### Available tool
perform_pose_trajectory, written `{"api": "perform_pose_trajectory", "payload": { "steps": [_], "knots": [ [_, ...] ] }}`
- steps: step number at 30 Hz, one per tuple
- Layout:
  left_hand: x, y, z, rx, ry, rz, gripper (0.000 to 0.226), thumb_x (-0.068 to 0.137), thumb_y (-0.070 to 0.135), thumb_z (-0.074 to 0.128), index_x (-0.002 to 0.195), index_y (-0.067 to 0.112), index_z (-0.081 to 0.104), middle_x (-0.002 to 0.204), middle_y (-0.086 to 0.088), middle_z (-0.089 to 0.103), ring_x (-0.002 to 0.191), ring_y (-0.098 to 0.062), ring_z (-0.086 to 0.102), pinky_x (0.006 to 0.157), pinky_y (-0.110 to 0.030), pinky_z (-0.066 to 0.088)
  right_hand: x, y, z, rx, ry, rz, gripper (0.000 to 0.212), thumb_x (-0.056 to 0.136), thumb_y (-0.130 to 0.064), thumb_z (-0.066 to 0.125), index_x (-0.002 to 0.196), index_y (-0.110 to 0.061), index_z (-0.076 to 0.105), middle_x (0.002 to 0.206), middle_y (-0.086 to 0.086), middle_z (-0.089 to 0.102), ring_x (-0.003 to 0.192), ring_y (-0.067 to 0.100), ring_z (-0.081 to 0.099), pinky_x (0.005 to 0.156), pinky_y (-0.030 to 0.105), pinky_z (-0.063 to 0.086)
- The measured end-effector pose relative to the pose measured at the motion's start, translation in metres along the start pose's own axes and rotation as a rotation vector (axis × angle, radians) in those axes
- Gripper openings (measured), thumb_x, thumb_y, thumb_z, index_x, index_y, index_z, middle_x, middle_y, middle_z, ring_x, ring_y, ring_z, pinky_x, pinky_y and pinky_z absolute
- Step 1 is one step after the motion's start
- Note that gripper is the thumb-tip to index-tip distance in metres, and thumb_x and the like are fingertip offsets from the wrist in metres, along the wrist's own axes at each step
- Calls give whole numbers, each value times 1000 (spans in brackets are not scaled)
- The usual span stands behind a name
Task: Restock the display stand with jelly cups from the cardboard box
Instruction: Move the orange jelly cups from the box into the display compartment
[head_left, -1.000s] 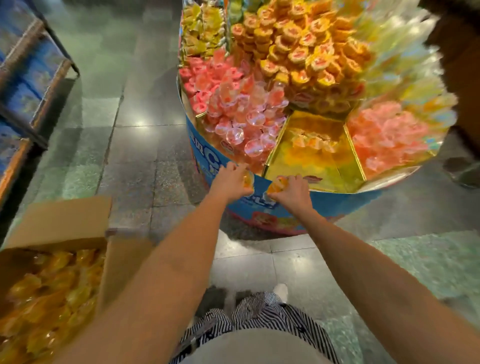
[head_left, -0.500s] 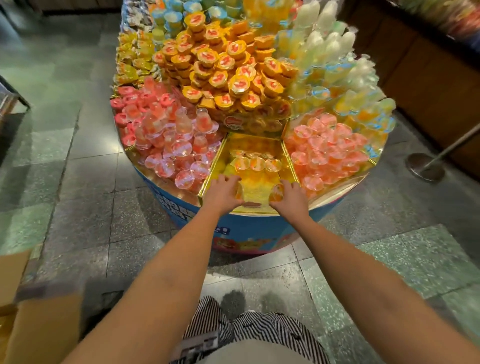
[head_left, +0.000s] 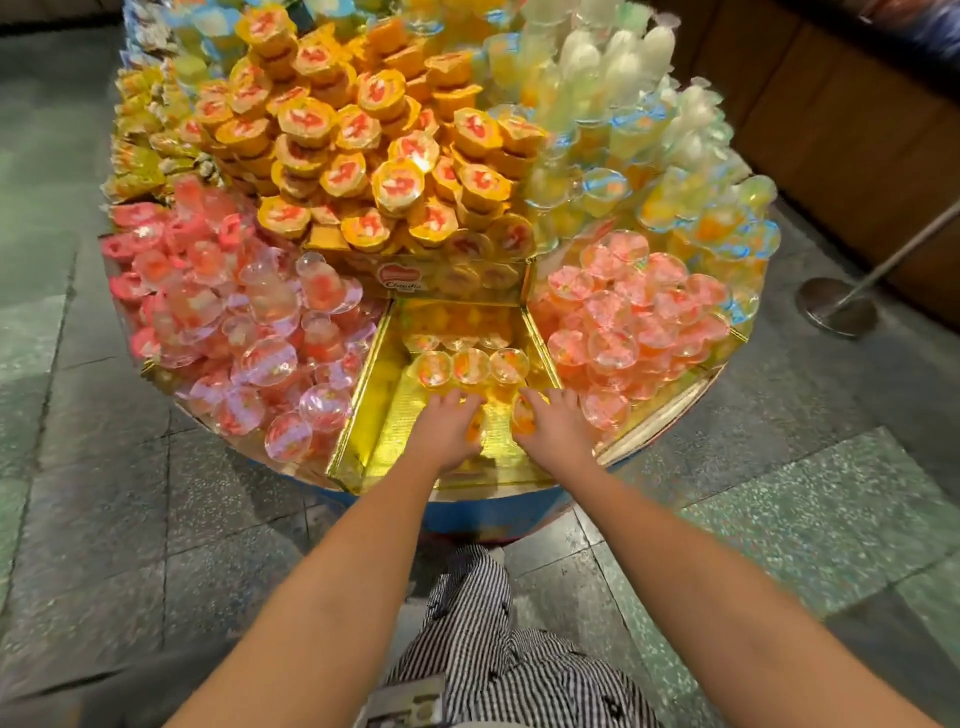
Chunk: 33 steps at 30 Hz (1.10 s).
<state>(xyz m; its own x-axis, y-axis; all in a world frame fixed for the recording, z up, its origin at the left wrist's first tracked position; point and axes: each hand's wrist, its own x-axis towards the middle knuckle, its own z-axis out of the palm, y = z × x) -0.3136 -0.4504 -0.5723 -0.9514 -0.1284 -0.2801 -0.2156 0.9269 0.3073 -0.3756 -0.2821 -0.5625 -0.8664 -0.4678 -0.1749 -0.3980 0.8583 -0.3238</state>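
Note:
The round display stand (head_left: 519, 514) has a gold front compartment (head_left: 384, 415) between two piles of pink jelly cups. A short row of orange jelly cups (head_left: 470, 366) lies at its back. Both my hands are down inside this compartment, just in front of that row. My left hand (head_left: 447, 428) grips an orange jelly cup, with only a bit of orange showing at its right side. My right hand (head_left: 553, 428) holds another orange jelly cup (head_left: 522, 415) at its left side. The cardboard box is out of view.
Heaps of pink cups (head_left: 249, 332) flank the compartment on the left and right (head_left: 628, 322). Orange-lidded cups (head_left: 374, 156) pile up behind. A stanchion base (head_left: 836, 306) stands on the stone floor at the right. My striped trousers (head_left: 493, 649) are below.
My view swung from the box on the left to the stand. Both hands, each carrying a cup, moved over the stand's rim and deeper into the gold compartment, up to the row of cups.

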Motion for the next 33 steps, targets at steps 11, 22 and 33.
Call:
{"api": "perform_pose_trajectory", "payload": {
  "steps": [11,22,33],
  "knots": [
    [90,-20,69,126,73,149,75,82,45,69,146,21,37,148,-5,39,144,-27,21,115,-40,16,79,33,77,-118,-1,-105,66,71,-11,78,132,-13,52,118,18,58,120,40,47,90,44,48],
    [105,-46,81,214,57,199,76,88,59,55,150,21,33,158,4,28,146,-23,18,118,-45,14,86,32,100,-120,-5,-34,60,77,3,70,132,-9,50,135,19,50,132,38,40,87,40,52],
    [107,-48,90,114,98,144,71,91,54,55,151,24,32,161,6,18,148,-16,14,120,-43,7,90,36,101,-104,-63,-90,79,93,6,49,156,-11,5,163,12,-4,150,29,-3,113,34,32]
  ]
}}
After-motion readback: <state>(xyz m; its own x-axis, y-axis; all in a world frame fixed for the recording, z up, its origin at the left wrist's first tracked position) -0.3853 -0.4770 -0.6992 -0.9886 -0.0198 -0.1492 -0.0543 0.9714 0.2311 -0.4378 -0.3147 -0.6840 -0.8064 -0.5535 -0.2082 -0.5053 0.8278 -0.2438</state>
